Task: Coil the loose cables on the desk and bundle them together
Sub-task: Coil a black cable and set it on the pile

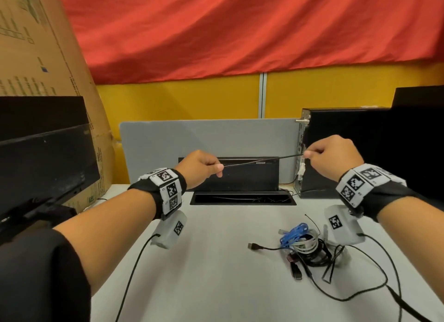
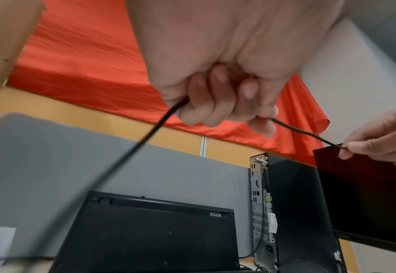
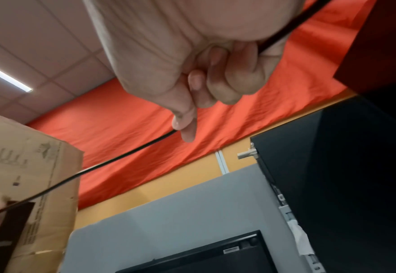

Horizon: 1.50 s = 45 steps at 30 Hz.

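A thin black cable (image 1: 262,161) is stretched taut in the air between both hands, above the back of the desk. My left hand (image 1: 217,170) grips it in a fist; in the left wrist view the left hand (image 2: 227,103) has the cable (image 2: 145,136) trailing down to the left. My right hand (image 1: 307,154) pinches the other end between thumb and forefinger, as the right wrist view of the right hand (image 3: 185,125) shows, with the cable (image 3: 87,170) running off to lower left. A tangled pile of cables (image 1: 302,244), blue, white and black, lies on the desk under my right wrist.
A black USB plug (image 1: 252,246) sticks out left of the pile. Behind it are a cable slot (image 1: 242,199) in the white desk (image 1: 216,273), a black panel (image 1: 240,177) and a grey partition (image 1: 192,134). A monitor (image 1: 43,158) stands left, a PC tower (image 1: 348,153) right.
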Each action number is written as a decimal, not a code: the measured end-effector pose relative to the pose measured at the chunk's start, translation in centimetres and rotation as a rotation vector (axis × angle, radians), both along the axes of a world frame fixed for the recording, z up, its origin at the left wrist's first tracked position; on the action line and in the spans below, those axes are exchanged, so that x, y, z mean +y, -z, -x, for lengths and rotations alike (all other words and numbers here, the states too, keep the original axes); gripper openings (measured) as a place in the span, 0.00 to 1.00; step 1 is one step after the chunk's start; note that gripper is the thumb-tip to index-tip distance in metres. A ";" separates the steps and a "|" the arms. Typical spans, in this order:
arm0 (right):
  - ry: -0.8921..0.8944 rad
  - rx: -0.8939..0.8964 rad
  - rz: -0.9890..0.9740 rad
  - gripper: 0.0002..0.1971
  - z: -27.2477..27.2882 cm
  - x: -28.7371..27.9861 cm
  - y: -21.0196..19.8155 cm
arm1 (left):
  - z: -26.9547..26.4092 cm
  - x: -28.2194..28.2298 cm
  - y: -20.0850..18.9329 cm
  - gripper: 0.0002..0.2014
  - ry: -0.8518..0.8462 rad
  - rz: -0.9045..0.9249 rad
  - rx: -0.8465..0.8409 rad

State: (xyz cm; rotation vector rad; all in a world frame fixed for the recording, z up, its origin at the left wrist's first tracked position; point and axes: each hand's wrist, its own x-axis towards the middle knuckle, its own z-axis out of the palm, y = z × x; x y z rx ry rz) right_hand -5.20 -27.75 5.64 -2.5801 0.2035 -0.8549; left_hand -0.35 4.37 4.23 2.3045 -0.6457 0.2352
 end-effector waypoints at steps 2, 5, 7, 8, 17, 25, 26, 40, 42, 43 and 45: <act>0.062 -0.008 -0.015 0.08 0.0 -1.0 0.2 | 0.0 0.2 0.1 0.15 -0.020 -0.011 0.010; 0.134 0.015 -0.026 0.10 -0.1 -2.4 0.6 | 0.0 0.8 0.2 0.15 -0.041 -0.015 0.011; 0.158 0.035 -0.043 0.11 -0.1 -3.0 0.9 | 0.0 1.0 0.2 0.15 -0.045 -0.011 0.010; 0.166 0.046 -0.046 0.12 -0.1 -3.0 1.1 | 0.0 1.0 0.3 0.15 -0.047 -0.006 0.007; -0.081 0.159 0.201 0.12 1.2 4.3 0.5 | 0.5 -1.5 -0.5 0.14 0.012 0.061 -0.056; -0.529 0.095 0.010 0.09 1.6 12.2 0.5 | 2.0 -4.0 -1.1 0.12 0.147 0.148 -0.081; -0.517 0.080 0.006 0.09 1.5 12.2 0.7 | 2.0 -3.9 -1.1 0.12 0.152 0.144 -0.078; -0.183 -0.039 -0.093 0.10 -0.7 2.7 1.5 | 3.6 -2.6 -0.4 0.15 0.208 0.252 0.234; -0.162 -0.033 -0.110 0.11 -0.9 2.4 1.8 | 4.5 -3.3 -0.6 0.15 0.328 0.352 0.365; -0.157 -0.020 -0.112 0.11 -1.0 2.3 2.0 | 5.0 -3.6 -0.7 0.15 0.387 0.387 0.420; -0.157 0.023 -0.104 0.12 -1.1 2.5 2.4 | 5.8 -4.3 -0.9 0.15 0.490 0.452 0.477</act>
